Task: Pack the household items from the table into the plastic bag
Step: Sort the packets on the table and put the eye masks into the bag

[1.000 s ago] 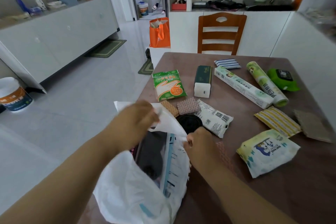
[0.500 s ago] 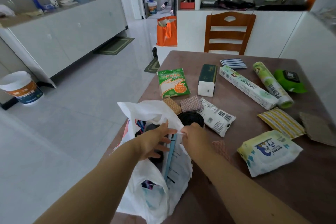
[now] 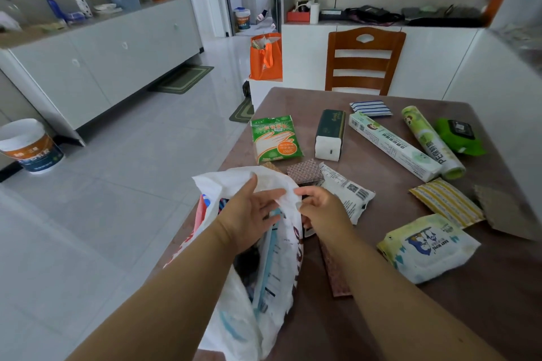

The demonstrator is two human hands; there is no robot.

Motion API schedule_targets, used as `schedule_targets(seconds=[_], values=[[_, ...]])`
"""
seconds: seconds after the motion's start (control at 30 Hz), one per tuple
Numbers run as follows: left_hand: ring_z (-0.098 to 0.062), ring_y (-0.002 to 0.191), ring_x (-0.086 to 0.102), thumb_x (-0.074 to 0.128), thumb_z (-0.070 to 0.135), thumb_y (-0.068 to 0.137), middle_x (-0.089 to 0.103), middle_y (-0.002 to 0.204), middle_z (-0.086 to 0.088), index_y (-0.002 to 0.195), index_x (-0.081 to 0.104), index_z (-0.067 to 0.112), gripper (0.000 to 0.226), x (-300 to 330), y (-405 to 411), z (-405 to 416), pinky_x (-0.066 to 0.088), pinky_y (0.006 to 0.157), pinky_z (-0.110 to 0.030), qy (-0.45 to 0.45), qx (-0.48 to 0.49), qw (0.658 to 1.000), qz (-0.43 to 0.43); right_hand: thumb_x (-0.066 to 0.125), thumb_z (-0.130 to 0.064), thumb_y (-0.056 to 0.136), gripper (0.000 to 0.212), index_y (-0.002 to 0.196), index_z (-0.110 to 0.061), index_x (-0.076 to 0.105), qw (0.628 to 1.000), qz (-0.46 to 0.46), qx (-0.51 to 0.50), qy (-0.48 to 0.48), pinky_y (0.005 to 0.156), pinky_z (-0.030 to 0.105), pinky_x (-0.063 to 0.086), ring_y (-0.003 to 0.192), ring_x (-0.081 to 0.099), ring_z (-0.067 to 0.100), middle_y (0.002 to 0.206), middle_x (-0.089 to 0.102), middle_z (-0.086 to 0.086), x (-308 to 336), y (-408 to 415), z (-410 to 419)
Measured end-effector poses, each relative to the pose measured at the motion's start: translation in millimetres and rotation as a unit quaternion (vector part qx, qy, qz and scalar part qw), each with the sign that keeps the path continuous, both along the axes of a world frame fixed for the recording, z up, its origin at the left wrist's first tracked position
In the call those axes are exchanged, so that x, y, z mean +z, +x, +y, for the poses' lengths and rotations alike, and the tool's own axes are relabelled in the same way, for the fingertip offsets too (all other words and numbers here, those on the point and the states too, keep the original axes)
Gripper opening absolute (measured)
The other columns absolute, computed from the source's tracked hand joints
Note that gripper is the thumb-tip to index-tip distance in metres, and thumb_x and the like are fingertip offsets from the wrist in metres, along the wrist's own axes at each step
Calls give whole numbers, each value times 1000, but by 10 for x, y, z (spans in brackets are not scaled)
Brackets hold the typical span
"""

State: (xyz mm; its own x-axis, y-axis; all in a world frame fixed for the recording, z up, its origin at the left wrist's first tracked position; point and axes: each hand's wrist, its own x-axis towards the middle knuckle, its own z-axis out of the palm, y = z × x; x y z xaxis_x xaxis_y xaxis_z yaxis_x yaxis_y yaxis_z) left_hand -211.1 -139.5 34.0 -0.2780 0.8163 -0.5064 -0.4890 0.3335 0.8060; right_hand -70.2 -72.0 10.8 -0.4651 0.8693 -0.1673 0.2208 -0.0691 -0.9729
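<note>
A white plastic bag (image 3: pixel 231 328) stands at the near left corner of the brown table (image 3: pixel 440 316), with packed items showing inside. My left hand (image 3: pixel 249 214) reaches into its mouth, fingers spread against the far rim. My right hand (image 3: pixel 321 208) pinches the right rim of the bag. Loose on the table lie a green glove pack (image 3: pixel 275 139), a dark tissue pack (image 3: pixel 330 135), a white pouch (image 3: pixel 347 190), a long film box (image 3: pixel 393 146), a green roll (image 3: pixel 431 141), a green wipes pack (image 3: pixel 459 136), a yellow striped pack (image 3: pixel 445 202) and a baby wipes pack (image 3: pixel 428 246).
A striped cloth (image 3: pixel 371 108) lies at the table's far side, brown scouring pads (image 3: pixel 303 171) just beyond the bag, a brown cardboard piece (image 3: pixel 504 211) at the right. A wooden chair (image 3: pixel 363 61) stands behind the table, an orange bag (image 3: pixel 265 57) on a ledge, a bucket (image 3: pixel 30 145) on the floor left.
My left hand moved from the bag's outer left rim into its mouth. The bag's opening rose and now covers the black round lid. My right hand stayed on the right rim.
</note>
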Motion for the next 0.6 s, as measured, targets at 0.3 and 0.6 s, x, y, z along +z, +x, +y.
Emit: schedule_targets(seconds=[0.3,0.6], values=[[-33,103,61,47,38,93,72,87,-3,76,72,11,40,318,204,-205,47,100,-48,62,-87,974,201,63,-19,88,17,75,-10,69,980,-101,22,172,60,23,43,63,53,13,65,57,-2,155,132,130],[-15,91,58,55,33,94,60,98,4,85,51,34,10,215,243,-298,42,95,-31,-69,-188,928,315,46,-21,93,24,72,-15,57,997,-77,-13,2,64,28,40,64,48,17,68,52,3,197,143,147]])
